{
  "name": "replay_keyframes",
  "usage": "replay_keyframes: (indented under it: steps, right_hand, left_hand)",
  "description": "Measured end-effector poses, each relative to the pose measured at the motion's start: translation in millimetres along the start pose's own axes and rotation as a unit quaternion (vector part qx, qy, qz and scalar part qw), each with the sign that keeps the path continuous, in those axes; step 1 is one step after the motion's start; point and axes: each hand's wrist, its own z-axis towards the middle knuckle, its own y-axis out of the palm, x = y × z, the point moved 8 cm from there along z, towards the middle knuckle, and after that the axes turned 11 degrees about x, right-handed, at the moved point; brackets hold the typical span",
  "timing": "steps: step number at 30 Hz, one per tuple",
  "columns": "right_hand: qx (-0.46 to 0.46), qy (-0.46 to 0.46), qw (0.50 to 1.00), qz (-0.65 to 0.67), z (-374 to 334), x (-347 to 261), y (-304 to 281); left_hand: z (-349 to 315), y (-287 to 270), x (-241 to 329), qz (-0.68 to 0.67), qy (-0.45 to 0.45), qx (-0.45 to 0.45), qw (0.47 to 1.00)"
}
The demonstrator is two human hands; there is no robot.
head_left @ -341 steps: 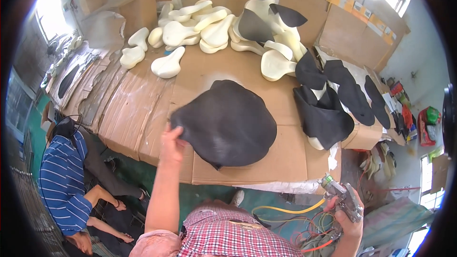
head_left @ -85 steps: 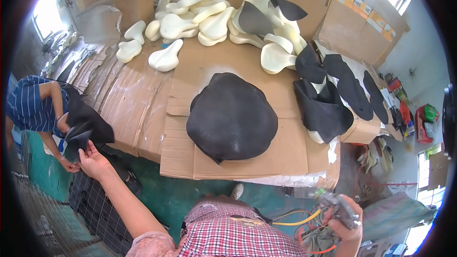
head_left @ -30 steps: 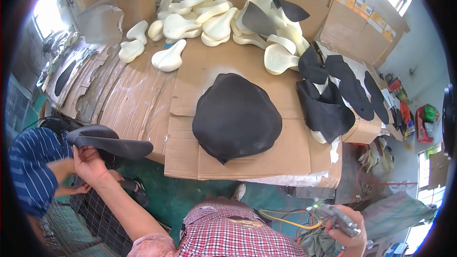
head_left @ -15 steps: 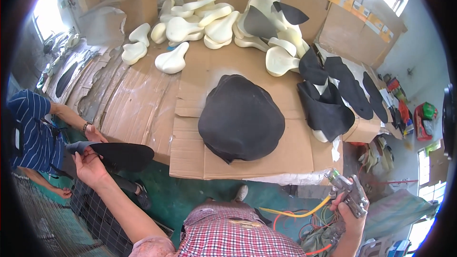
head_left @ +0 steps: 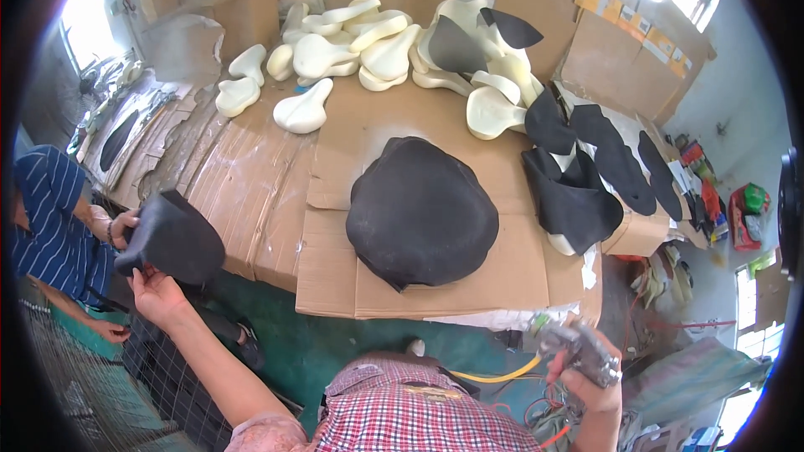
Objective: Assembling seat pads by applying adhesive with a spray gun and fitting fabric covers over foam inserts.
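My left hand (head_left: 161, 296) reaches out to the left, its fingers pinched at the lower corner of a black fabric piece (head_left: 178, 237). A co-worker's hand (head_left: 123, 226) grips the same piece at its far edge. In my right hand (head_left: 590, 381), low at the right, is a metal spray gun (head_left: 576, 350), slightly blurred, with a yellow hose (head_left: 502, 375) near it. Between my hands, a large rounded black sheet (head_left: 423, 213) lies on the cardboard-covered table (head_left: 327, 285). What lies beneath that sheet is hidden.
Several cream foam bicycle saddles (head_left: 318, 56) are heaped at the back. More black covers (head_left: 574, 201) lie at the right, some over foam. A co-worker in a striped shirt (head_left: 54, 209) stands at the left beside a wire rack (head_left: 159, 385). Hoses trail below the right side.
The black piece at the left has been raised and turned, and the co-worker's hand now grips it. My right hand has moved left and slightly down with the spray gun.
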Motion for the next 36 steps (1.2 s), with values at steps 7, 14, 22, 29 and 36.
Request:
replay_keyframes:
  steps: [7, 14, 22, 29, 36]
  right_hand:
    - [0.134, -0.061, 0.989, -0.021, 16.8, -15.9, -47.2]
    - [0.036, -0.024, 0.998, -0.041, 16.3, -28.7, -43.6]
    - [0.051, -0.005, 0.999, -0.007, 19.0, -23.7, -58.1]
    - [-0.014, -0.040, 0.997, -0.060, 9.5, -15.1, -86.3]
    - [-0.041, 0.003, 0.999, -0.030, 11.3, -5.3, -98.4]
  left_hand:
    - [-57.2, 27.1, -53.2, 0.040, -0.006, 0.006, 0.999]
    - [-175.8, -32.3, -271.6, 0.568, -0.057, -0.248, 0.783]
    - [-233.6, -13.9, -305.5, 0.720, 0.109, -0.339, 0.595]
    - [-227.1, -17.2, -312.8, 0.669, 0.010, -0.302, 0.679]
    - [-260.1, -16.0, -320.4, 0.544, -0.310, -0.157, 0.764]
